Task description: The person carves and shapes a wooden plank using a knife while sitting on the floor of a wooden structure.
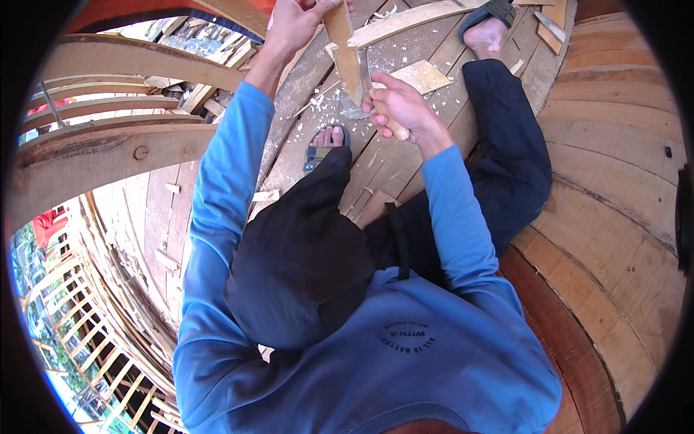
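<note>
My left hand (295, 23) is closed round the upper end of a narrow wooden strip (343, 52) at the top of the view. The strip slants down, its lower end near the plank floor. In my right hand (408, 112) I grip a knife by its pale wooden handle (395, 128). Its metal blade (364, 66) points away from me, alongside the strip's right edge; whether it touches the wood I cannot tell. Wood shavings (318, 103) lie scattered around and below the strip.
My sandalled feet stand on the plank floor (369, 170), the left one (327, 139) close below the strip. A flat pale board (421, 77) and a longer curved piece (405, 22) lie beyond my right hand. Curved timber ribs (108, 155) rise at left; curved planking (614, 159) walls the right.
</note>
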`<action>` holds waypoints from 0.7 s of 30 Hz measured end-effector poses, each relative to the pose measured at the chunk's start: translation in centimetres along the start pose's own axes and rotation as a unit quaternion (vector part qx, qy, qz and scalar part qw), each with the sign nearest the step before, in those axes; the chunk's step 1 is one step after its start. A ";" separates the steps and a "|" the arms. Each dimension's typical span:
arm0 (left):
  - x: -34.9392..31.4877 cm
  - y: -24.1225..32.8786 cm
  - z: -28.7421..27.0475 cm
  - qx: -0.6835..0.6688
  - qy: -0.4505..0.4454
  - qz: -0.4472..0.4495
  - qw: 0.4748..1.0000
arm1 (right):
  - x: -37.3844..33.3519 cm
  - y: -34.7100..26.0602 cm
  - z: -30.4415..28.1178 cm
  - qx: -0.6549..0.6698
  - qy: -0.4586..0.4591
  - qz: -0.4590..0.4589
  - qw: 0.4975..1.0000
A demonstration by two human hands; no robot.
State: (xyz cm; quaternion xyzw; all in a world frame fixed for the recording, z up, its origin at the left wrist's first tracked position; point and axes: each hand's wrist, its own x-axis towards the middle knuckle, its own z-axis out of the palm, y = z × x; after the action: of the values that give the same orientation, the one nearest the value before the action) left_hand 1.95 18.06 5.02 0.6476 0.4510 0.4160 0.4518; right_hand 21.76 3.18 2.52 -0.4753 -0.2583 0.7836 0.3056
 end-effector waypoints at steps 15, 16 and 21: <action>-1.2 0.9 0.2 0.021 0.011 -0.004 1.000 | -0.3 0.3 -0.1 -0.006 -0.008 0.010 1.000; -1.1 0.9 0.2 0.015 0.008 -0.004 1.000 | -0.3 0.3 -0.1 -0.006 -0.007 0.010 1.000; -1.0 0.7 0.2 -0.001 0.002 -0.001 1.000 | -0.4 0.3 -0.1 -0.008 -0.007 0.010 1.000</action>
State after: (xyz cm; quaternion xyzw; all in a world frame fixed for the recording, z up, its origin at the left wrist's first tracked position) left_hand 2.07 16.87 5.49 0.6457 0.4519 0.4173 0.4524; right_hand 21.90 2.71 2.49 -0.4746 -0.2619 0.7878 0.2925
